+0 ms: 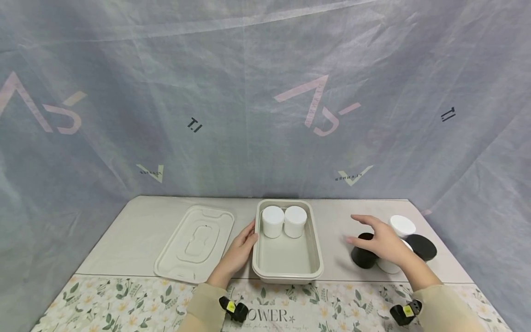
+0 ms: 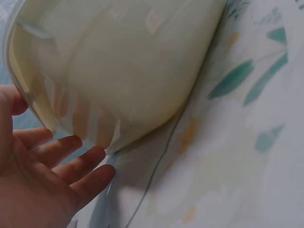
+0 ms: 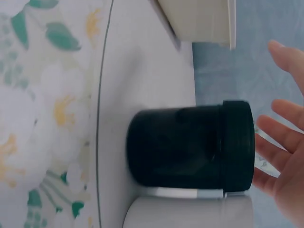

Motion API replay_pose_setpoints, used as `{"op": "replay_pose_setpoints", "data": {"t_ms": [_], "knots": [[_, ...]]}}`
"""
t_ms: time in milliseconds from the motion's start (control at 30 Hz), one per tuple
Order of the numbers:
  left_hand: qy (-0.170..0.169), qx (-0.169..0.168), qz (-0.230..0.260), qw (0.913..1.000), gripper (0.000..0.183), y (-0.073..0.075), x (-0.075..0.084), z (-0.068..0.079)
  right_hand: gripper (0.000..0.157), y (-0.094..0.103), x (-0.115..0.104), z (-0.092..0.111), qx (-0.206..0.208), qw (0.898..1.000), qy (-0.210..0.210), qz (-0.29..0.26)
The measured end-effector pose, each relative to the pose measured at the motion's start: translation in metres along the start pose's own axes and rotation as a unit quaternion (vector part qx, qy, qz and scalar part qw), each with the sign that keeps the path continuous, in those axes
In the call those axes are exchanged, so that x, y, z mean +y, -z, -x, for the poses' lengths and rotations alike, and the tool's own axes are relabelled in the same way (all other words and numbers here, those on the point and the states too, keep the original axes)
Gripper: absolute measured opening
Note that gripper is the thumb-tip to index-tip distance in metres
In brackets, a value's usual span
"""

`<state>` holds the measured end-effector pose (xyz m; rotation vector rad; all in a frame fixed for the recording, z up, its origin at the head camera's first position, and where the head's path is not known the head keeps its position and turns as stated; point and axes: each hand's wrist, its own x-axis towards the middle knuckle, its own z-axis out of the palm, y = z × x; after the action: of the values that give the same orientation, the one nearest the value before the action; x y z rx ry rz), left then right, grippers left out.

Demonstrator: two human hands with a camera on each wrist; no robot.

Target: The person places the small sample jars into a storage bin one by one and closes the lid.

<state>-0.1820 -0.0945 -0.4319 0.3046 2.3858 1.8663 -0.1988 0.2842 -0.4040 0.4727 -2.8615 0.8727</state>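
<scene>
We take the pale box (image 1: pixel 287 275) as the middle of our clock face, in the head view. At nine o'clock from it, the left hand (image 1: pixel 240 251) touches its side, the thumb up by the rim; in the left wrist view we see the fingers fairly straight and spread along the outer wall. Inside the box, towards twelve, two lidded white jars (image 1: pixel 273 223) stand upright side by side. Further out at nine lies a flat pale lid (image 1: pixel 195 242), well apart from the box.

At three o'clock, the right hand (image 1: pixel 387 242) is over a group of jars, thumb and fingers wide apart, and grips none of them. Measured from that hand, the near black jar (image 1: pixel 363 258) stands upright at eight, a partly hidden white jar (image 1: pixel 388 266) at six, a far white jar (image 1: pixel 402 225) between one and two, and a wider black jar (image 1: pixel 422 248) at about three. In the right wrist view the fingertips come very near the near black jar's cap, but we cannot fairly say whether they touch it. A floral cloth (image 1: pixel 332 299) runs along six o'clock, and a printed grey-blue curtain (image 1: pixel 249 115) hangs at twelve
</scene>
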Motion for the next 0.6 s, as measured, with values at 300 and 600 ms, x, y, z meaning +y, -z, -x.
{"op": "replay_pose_setpoints", "data": {"t_ms": [300, 600], "knots": [[0.000, 0.013, 0.007, 0.9999, 0.052, -0.004, -0.032, -0.016, 0.071, 0.009, 0.010, 0.014, -0.021, 1.000, -0.019, 0.007], [-0.006, 0.015, 0.004, 0.9999, 0.053, -0.004, -0.041, -0.018, 0.075, 0.007, 0.017, 0.020, -0.014, 0.999, -0.020, 0.036]]}}
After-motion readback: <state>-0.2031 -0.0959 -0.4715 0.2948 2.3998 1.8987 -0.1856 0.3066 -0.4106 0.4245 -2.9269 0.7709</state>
